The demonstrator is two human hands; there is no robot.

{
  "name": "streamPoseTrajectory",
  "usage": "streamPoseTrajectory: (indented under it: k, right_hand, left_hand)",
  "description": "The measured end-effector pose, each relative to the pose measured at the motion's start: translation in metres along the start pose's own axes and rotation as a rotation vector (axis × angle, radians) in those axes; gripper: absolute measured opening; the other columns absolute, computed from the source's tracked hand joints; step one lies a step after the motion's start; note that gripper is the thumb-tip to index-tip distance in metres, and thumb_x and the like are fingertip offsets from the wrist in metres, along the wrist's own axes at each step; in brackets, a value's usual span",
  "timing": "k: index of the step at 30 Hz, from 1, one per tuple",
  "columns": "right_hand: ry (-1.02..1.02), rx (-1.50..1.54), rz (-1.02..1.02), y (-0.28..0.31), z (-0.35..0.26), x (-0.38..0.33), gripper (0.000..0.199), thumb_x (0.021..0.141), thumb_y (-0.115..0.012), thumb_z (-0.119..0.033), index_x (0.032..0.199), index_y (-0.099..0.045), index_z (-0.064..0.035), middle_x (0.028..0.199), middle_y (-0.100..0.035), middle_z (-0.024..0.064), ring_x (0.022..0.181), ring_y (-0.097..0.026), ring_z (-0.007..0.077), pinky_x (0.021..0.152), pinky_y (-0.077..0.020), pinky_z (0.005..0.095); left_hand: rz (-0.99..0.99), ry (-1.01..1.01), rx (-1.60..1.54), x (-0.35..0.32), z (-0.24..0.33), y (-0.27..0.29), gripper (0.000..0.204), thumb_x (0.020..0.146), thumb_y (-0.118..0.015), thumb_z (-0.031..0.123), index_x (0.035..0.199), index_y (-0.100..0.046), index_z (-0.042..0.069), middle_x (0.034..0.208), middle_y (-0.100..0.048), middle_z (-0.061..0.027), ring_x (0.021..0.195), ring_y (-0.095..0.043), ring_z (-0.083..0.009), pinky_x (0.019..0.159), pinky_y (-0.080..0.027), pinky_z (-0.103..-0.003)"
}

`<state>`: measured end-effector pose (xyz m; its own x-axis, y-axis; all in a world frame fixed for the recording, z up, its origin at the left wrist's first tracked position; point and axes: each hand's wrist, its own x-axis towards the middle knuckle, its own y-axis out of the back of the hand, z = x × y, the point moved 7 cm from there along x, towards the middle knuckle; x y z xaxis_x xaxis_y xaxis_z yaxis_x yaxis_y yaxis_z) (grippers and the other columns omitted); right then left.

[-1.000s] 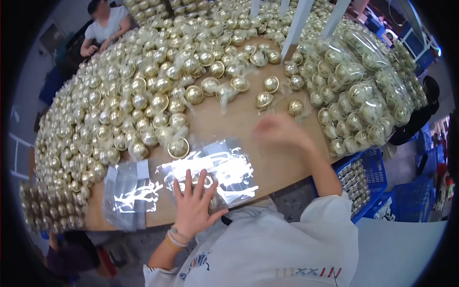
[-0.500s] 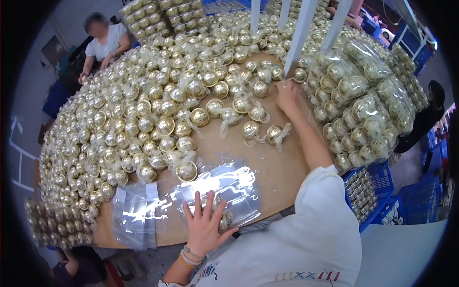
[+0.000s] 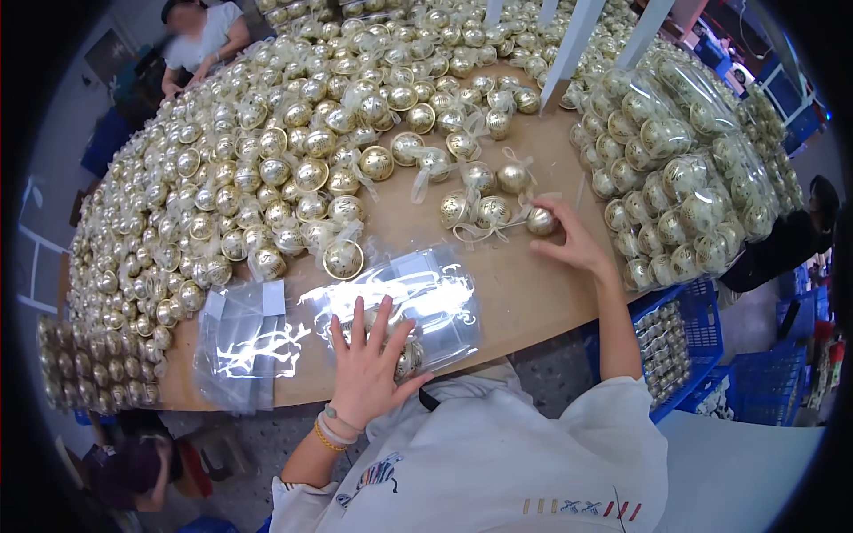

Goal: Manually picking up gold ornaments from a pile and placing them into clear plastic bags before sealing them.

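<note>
My left hand (image 3: 364, 377) lies flat with fingers spread on a clear plastic bag (image 3: 444, 306) near the table's front edge. A few gold balls (image 3: 410, 359) show under and beside its fingers, partly hidden. My right hand (image 3: 579, 244) is closed around a shiny gold ball (image 3: 539, 222) with a pale sheer ribbon, on the brown tabletop (image 3: 524, 284). Just left of it sit several similar balls (image 3: 492, 211) with ribbons. To the left of my left hand is a stack of flat clear bags (image 3: 244, 333).
A huge heap of gold balls (image 3: 267, 142) covers the table's left and far side. Packed bags of balls (image 3: 684, 186) are stacked at right, above a blue crate (image 3: 702, 329). White posts (image 3: 569, 53) rise at the back. A person (image 3: 209, 40) works at far left.
My right hand has come back toward me from the post, now with a gold ball, and the loose balls there have shifted. My left hand stays on the bag. The view has tilted down.
</note>
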<state>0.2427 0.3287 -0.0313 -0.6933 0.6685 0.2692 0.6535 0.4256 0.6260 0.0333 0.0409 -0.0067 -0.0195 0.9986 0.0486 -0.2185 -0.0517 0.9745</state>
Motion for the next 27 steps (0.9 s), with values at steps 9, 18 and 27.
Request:
streamPoseTrajectory:
  k: [9,18,27]
  right_hand:
    - [-0.138,0.684,0.017,0.006,0.005,0.001,0.067,0.075,-0.071,-0.01,0.133,-0.036,-0.0113,0.116,-0.054,0.0103,0.096,-0.058,0.0243,0.08,-0.0499,0.0352]
    - [-0.229,1.787,-0.017,-0.02,0.028,-0.007,0.037,0.092,-0.048,-0.038,0.115,-0.056,-0.0111,0.098,-0.062,0.0083,0.056,-0.047,0.0196,0.057,-0.0393,0.0343]
    - [-0.352,1.108,0.236,0.025,0.014,-0.056,0.035,0.086,-0.061,-0.021,0.115,-0.051,-0.0057,0.096,-0.061,0.0093,0.068,-0.062,0.0202,0.055,-0.048,0.028]
  left_hand:
    - [0.158,-0.108,-0.085,0.042,0.017,0.071,0.076,0.078,-0.063,0.06,0.135,-0.048,0.014,0.153,-0.027,-0.0149,0.142,-0.018,-0.0422,0.106,-0.008,-0.07]
    - [0.089,-0.449,-0.037,0.268,0.096,-0.032,0.062,0.075,-0.072,0.039,0.128,-0.05,0.017,0.124,-0.057,-0.0099,0.125,-0.048,-0.0315,0.108,-0.031,-0.053]
    - [0.192,-0.407,-0.647,0.262,0.085,0.009,0.052,0.071,-0.08,0.024,0.114,-0.056,0.006,0.105,-0.061,-0.0082,0.094,-0.058,-0.0258,0.081,-0.049,-0.037]
